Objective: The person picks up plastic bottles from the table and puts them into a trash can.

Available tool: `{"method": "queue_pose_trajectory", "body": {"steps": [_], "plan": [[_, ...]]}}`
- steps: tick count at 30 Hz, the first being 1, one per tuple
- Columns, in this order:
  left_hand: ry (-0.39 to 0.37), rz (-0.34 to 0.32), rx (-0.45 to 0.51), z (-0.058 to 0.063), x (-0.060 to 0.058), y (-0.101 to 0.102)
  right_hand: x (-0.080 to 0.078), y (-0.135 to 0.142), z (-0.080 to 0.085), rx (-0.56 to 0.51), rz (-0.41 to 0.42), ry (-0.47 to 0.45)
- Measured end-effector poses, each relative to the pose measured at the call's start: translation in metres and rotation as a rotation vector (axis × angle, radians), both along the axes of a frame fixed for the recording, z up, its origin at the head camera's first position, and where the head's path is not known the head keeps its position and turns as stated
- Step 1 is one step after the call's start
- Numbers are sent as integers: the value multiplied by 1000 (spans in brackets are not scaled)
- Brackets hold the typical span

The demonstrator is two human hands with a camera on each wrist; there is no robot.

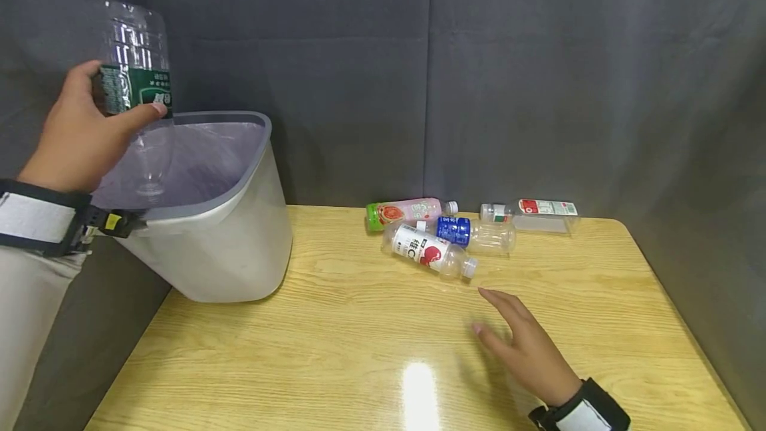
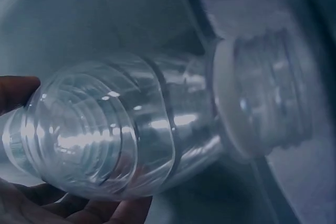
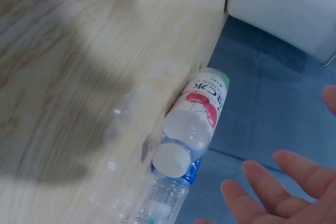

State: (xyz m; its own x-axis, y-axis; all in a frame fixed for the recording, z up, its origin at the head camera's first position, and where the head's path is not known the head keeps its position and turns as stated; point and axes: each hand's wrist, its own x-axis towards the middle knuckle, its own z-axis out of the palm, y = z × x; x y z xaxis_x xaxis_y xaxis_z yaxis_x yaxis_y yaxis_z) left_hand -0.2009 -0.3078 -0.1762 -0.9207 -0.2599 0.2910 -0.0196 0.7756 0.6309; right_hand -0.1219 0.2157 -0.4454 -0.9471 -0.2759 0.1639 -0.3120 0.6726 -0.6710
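My left hand (image 1: 84, 135) grips a clear plastic bottle (image 1: 137, 42) with a green label around its middle. The bottle hangs neck-down over the mouth of a pale waste bin (image 1: 239, 245). In the left wrist view, its bare screw thread (image 2: 273, 93) shows no cap. My right hand (image 1: 526, 348) hovers above the table with its fingers spread, holding nothing. Nearest to it lies a clear bottle with a white cherry label (image 1: 421, 248), capped in white. Behind that are a blue-labelled bottle (image 1: 479, 235) and a pink bottle with a green base (image 1: 407, 211).
A flat-sided clear bottle with a red and white label (image 1: 547, 208) lies at the table's back edge. The bin has a grey rim (image 1: 263, 135) and stands at the back left of the wooden table (image 1: 335, 338). Dark cloth (image 1: 335, 85) hangs behind.
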Motion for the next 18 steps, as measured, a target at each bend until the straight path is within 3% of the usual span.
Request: {"method": "queue_pose_trajectory", "body": {"steps": [9,14,18], "plan": [[-76,14,-76,-3,-7,-14,0,-1,3,-13,15,25],[-75,32,-64,-1,-1,-13,2,0,3,2,5,6],[-79,78,-110,5,6,-13,2,0,2,-4,10,12]]}}
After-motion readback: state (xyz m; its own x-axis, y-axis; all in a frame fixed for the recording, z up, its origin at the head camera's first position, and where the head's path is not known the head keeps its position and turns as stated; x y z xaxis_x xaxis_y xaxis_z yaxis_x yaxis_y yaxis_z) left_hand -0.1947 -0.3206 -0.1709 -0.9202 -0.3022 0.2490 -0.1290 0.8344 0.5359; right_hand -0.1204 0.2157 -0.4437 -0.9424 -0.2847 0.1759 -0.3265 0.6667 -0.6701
